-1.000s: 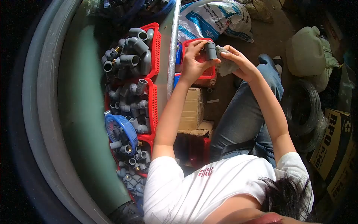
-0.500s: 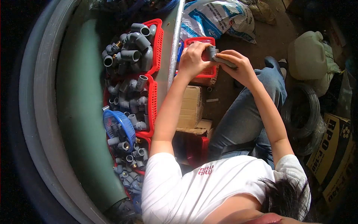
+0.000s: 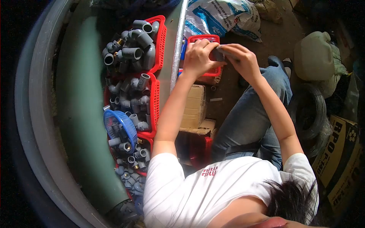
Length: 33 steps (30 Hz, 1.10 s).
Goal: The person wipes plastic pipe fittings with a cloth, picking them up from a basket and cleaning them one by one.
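In front of me, above a red basket, my left hand is closed around a grey plastic pipe fitting. My right hand meets it from the other side, fingers bent together with their tips at the fitting's upper edge. Fingers cover much of the fitting, so its full shape is hidden. Below the hands is the small red basket, partly covered by my left hand.
To the left, red baskets of grey fittings line a bench, with a blue basket tilted among them. A cardboard box sits below my left forearm. Rightward are a plastic jug, a wire coil and a printed carton.
The grey fitting has turned between my hands and shows a darker side. My right fingers have shifted up and left, from along its side to its upper edge.
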Tool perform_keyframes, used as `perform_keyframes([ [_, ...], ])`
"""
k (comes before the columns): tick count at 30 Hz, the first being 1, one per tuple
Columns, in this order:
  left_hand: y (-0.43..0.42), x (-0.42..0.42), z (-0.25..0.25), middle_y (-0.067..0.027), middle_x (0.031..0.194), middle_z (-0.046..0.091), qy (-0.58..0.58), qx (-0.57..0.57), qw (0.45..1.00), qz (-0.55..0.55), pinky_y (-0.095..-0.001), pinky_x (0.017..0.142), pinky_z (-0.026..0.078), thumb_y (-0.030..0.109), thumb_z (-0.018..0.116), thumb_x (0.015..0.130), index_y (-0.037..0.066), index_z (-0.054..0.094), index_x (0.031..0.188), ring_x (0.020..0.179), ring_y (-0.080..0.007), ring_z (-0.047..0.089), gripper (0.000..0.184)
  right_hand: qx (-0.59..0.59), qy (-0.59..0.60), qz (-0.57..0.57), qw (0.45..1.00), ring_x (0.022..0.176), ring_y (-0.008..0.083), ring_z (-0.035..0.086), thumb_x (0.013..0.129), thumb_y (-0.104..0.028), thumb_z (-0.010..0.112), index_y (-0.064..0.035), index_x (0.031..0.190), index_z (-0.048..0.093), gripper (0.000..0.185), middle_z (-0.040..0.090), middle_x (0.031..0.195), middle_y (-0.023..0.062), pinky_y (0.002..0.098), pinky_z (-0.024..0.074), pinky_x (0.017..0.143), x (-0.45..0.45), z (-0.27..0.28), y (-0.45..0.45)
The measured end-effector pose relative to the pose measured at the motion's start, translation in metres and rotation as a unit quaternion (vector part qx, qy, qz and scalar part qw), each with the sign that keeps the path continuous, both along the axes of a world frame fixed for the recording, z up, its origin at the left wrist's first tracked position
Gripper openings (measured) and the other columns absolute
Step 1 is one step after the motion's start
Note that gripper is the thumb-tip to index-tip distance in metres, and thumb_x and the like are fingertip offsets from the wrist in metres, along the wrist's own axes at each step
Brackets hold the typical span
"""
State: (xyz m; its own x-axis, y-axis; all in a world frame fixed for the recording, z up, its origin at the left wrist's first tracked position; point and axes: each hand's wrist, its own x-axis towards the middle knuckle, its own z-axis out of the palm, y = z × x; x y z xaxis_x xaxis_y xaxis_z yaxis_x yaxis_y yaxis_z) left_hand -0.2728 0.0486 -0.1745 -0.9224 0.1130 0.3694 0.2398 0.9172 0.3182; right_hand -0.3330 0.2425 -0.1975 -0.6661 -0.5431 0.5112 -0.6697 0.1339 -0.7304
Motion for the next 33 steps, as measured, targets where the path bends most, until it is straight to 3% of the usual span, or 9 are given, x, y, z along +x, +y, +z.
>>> perform_keyframes([
  [4,-0.005,-0.002,-0.006,-0.0025,0.096,0.062,0.005,-0.037,0.999,0.033,-0.0413,0.085,0.043,0.052,0.082,0.064,0.017,0.069,0.109,0.098,-0.0235,0.061,0.058,0.005,0.004,0.048,0.999,0.096,0.0301,0.068,0.078,0.001,0.069,-0.0159,0.115,0.072,0.041,0.069,0.109,0.0115,0.0376,0.0568,0.083,0.009,-0.001,-0.002],
  [7,0.0,0.0,-0.001,-0.0023,0.096,0.062,0.016,-0.002,1.0,-0.008,-0.0411,0.085,0.043,0.05,0.083,0.063,0.018,0.069,0.108,0.097,-0.0233,0.061,0.057,-0.007,-0.012,-0.021,1.0,0.095,0.0293,0.069,0.077,0.004,0.067,-0.0132,0.114,0.072,0.041,0.069,0.108,0.012,0.0373,0.057,0.083,-0.001,0.001,-0.004],
  [14,-0.005,-0.003,-0.006,-0.003,0.096,0.063,0.012,-0.041,0.998,0.042,-0.0416,0.086,0.043,0.046,0.086,0.063,0.017,0.069,0.11,0.095,-0.0237,0.062,0.058,0.006,-0.028,0.058,0.998,0.098,0.0275,0.07,0.08,0.005,0.069,-0.007,0.112,0.072,0.035,0.07,0.109,0.0121,0.0345,0.0563,0.083,0.007,0.004,-0.001],
  [20,-0.003,-0.003,-0.002,-0.007,0.101,0.067,0.007,0.074,0.997,0.0,-0.0409,0.086,0.049,0.045,0.087,0.063,0.012,0.069,0.11,0.097,-0.0271,0.064,0.06,-0.038,-0.062,-0.02,0.997,0.098,0.0244,0.07,0.082,0.004,0.068,-0.0062,0.115,0.071,0.034,0.07,0.111,0.0123,0.0332,0.0562,0.083,-0.005,-0.002,-0.002],
  [22,-0.004,-0.005,-0.002,-0.0065,0.106,0.067,-0.017,0.159,0.987,0.005,-0.0367,0.083,0.051,0.035,0.089,0.063,0.01,0.069,0.113,0.098,-0.0225,0.065,0.06,-0.045,-0.072,-0.01,0.996,0.098,0.023,0.07,0.082,0.002,0.069,-0.0066,0.116,0.07,0.034,0.071,0.112,0.0127,0.0325,0.0555,0.084,-0.001,-0.004,0.001],
  [24,-0.003,-0.007,0.001,-0.0058,0.11,0.069,-0.015,0.22,0.975,0.004,-0.0294,0.076,0.054,0.026,0.092,0.063,0.009,0.068,0.118,0.096,-0.0157,0.066,0.062,-0.098,-0.177,-0.002,0.979,0.098,0.0168,0.069,0.085,-0.001,0.069,-0.0058,0.117,0.07,0.032,0.072,0.111,0.0103,0.0298,0.0546,0.084,0.003,-0.009,0.0],
  [26,0.004,-0.008,0.002,-0.0074,0.106,0.07,-0.043,0.264,0.963,0.034,-0.0305,0.076,0.053,0.036,0.093,0.06,0.008,0.068,0.117,0.092,-0.0177,0.067,0.068,-0.155,-0.264,0.001,0.952,0.097,0.0087,0.063,0.09,-0.005,0.068,-0.0037,0.119,0.069,0.029,0.072,0.109,0.0058,0.0259,0.0529,0.084,0.003,-0.018,-0.004],
  [29,0.007,-0.006,0.005,-0.0068,0.104,0.071,-0.089,0.334,0.937,0.055,-0.0298,0.074,0.051,0.043,0.092,0.062,0.007,0.067,0.118,0.087,-0.0154,0.067,0.071,-0.193,-0.334,0.005,0.923,0.097,0.0087,0.064,0.09,-0.006,0.068,-0.0035,0.12,0.068,0.03,0.072,0.107,0.0052,0.0257,0.0529,0.085,-0.005,-0.018,-0.01],
  [33,-0.002,-0.011,-0.001,-0.0053,0.103,0.071,-0.069,0.434,0.895,0.072,-0.0285,0.072,0.051,0.045,0.091,0.064,0.006,0.066,0.121,0.082,-0.0121,0.066,0.073,-0.135,-0.296,0.067,0.943,0.097,0.0088,0.064,0.092,-0.007,0.067,-0.0012,0.123,0.066,0.032,0.072,0.109,0.0062,0.0242,0.0529,0.084,0.003,-0.018,-0.003],
])
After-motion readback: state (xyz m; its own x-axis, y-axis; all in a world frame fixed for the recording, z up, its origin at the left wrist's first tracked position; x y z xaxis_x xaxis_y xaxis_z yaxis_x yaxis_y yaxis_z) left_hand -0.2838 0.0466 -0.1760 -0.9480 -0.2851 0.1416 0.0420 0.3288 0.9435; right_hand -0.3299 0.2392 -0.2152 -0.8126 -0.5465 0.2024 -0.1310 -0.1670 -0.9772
